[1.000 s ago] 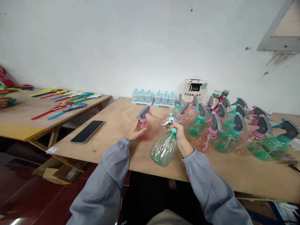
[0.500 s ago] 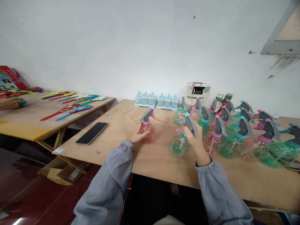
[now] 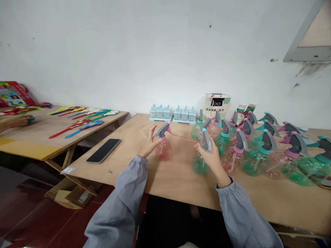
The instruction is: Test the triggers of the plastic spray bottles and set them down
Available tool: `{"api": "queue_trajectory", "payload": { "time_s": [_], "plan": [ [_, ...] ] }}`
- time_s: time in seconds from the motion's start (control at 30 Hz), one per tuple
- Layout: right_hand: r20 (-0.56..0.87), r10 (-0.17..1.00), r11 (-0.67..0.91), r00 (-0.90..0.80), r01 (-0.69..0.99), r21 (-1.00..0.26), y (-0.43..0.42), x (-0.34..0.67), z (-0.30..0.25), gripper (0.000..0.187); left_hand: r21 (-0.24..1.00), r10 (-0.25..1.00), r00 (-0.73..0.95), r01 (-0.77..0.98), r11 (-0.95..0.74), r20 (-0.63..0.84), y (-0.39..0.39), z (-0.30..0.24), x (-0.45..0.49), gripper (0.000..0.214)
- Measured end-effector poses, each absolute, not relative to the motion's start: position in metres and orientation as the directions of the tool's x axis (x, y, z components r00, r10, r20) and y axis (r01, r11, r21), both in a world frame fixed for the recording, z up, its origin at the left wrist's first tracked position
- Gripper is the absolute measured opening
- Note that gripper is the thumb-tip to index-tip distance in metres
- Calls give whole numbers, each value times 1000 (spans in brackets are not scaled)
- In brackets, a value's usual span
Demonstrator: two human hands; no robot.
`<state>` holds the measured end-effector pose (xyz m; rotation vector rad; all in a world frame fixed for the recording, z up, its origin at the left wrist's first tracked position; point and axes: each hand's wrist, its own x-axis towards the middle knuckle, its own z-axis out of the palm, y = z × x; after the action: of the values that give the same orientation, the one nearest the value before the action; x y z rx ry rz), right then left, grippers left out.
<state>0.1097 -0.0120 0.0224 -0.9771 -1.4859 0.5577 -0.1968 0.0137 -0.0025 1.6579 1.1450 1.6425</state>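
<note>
A spray bottle with a pink body (image 3: 164, 151) and a grey head stands upright on the wooden table. Beside it, my left hand (image 3: 149, 144) is open, fingers spread, its thumb close to the bottle's neck. Farther right, a green spray bottle (image 3: 200, 164) with a grey and turquoise head stands just in front of the others. My right hand (image 3: 212, 158) is closed around its neck, below the head; part of the grip is hidden. Several more pink and green spray bottles (image 3: 256, 162) crowd together to the right of that hand.
A phone (image 3: 103, 151) lies toward the table's left side. Pale blue ice-pop moulds (image 3: 160, 113), a printed card box (image 3: 216, 103) and red bottles (image 3: 243, 112) stand along the wall. On the left table are colourful hand-shaped plastic pieces (image 3: 84, 128) and another person's hand (image 3: 18, 121).
My left hand has loosened from the pink bottle, its fingers now spread beside it. The green bottle under my right hand has shifted slightly right and stands steadier. The view has tilted slightly.
</note>
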Motion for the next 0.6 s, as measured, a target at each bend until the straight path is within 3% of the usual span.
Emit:
{"api": "queue_trajectory", "payload": {
  "time_s": [0.1, 0.33, 0.43, 0.53, 0.6],
  "plan": [
    [562, 824, 529, 73, 258, -809, -13, 110, 21, 47, 856, 870, 8, 173, -487, 493, 15, 26, -182, 85],
    [557, 827, 522, 70, 273, -808, -10, 111, 13, 53, 899, 905, 10, 107, -424, 426, 14, 55, -151, 35],
    [582, 809, 542, 84, 276, -794, -10, 111, 13, 48, 911, 919, -22, -125, -393, 393, 14, 46, -155, 33],
    [588, 805, 550, 80, 275, -789, -10, 112, 13, 46, 836, 926, -58, -414, -361, 372, 14, 40, -160, 39],
    [580, 811, 544, 83, 261, -798, -10, 112, 12, 46, 784, 924, -86, -505, -362, 372, 13, 40, -162, 41]
  ]
}}
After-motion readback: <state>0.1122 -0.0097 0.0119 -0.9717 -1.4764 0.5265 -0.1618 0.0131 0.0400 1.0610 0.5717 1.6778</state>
